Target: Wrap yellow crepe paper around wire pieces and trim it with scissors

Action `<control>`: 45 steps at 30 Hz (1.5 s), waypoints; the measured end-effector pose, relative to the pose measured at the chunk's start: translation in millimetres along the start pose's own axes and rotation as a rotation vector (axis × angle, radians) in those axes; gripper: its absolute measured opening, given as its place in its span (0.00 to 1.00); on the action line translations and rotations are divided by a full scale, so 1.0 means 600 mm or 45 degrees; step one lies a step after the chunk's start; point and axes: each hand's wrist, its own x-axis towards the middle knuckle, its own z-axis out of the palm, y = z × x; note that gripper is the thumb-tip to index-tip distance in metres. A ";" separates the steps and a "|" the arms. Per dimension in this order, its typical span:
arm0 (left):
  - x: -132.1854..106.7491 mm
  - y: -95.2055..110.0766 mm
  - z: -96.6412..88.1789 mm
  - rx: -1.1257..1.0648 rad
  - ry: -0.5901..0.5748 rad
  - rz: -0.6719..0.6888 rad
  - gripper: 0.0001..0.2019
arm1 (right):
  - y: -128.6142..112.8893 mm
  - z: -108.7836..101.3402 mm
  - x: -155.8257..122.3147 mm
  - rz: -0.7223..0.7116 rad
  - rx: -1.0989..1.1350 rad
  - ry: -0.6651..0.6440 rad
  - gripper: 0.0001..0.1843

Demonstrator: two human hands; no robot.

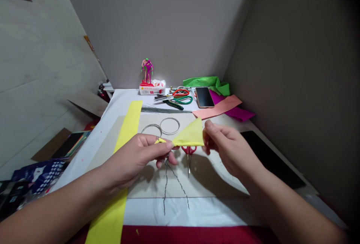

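Note:
Between my hands stretches a short piece of yellow crepe paper (189, 133), narrow at the left and fanned wide at the right. My left hand (147, 148) pinches its narrow end against a twisted wire figure (166, 184), whose two thin wire legs hang below the fingers. At the wide edge, my right hand (222, 139) has its fingers curled and closed on the paper; the exact grip is partly hidden. Small red-handled scissors (189, 157) lie on the board underneath. Two wire coils (170, 126) rest just beyond my left hand.
A long yellow paper strip (112, 199) runs down the left side. Farther back lie straight wires (163, 110), green-handled scissors (184, 99), a phone (204, 98) and coloured paper (219, 107). A wrapped figure (147, 69) stands by a small box (152, 89). A black tablet-like slab (271, 157) lies right.

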 end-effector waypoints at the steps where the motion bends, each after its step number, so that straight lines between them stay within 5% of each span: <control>1: -0.001 0.000 -0.001 0.066 0.007 0.027 0.15 | 0.000 0.000 -0.001 0.168 0.101 -0.200 0.31; 3: -0.004 0.001 -0.002 0.187 -0.011 0.062 0.15 | 0.002 0.004 -0.005 0.334 0.228 -0.495 0.42; 5: -0.006 0.003 0.002 0.284 -0.054 0.074 0.14 | 0.003 0.010 -0.011 0.274 0.273 -0.580 0.40; 11: -0.010 0.003 0.022 0.501 -0.153 0.001 0.14 | -0.001 0.026 -0.024 0.227 0.331 -0.364 0.12; 18: -0.005 -0.002 0.016 0.349 -0.269 -0.075 0.24 | -0.001 0.029 -0.027 0.122 0.289 -0.180 0.09; 29: -0.010 -0.025 0.034 0.525 -0.324 -0.037 0.22 | -0.009 0.036 -0.027 0.252 0.211 -0.131 0.09; 34: -0.009 -0.028 0.036 0.533 -0.344 -0.024 0.25 | -0.008 0.045 -0.037 0.158 0.138 -0.071 0.05; 41: -0.013 -0.016 0.036 0.498 -0.423 -0.065 0.26 | -0.015 0.032 -0.039 0.040 -0.005 -0.127 0.07; 45: -0.009 -0.008 0.030 0.476 -0.411 -0.065 0.25 | -0.012 0.006 -0.024 0.164 0.018 -0.478 0.12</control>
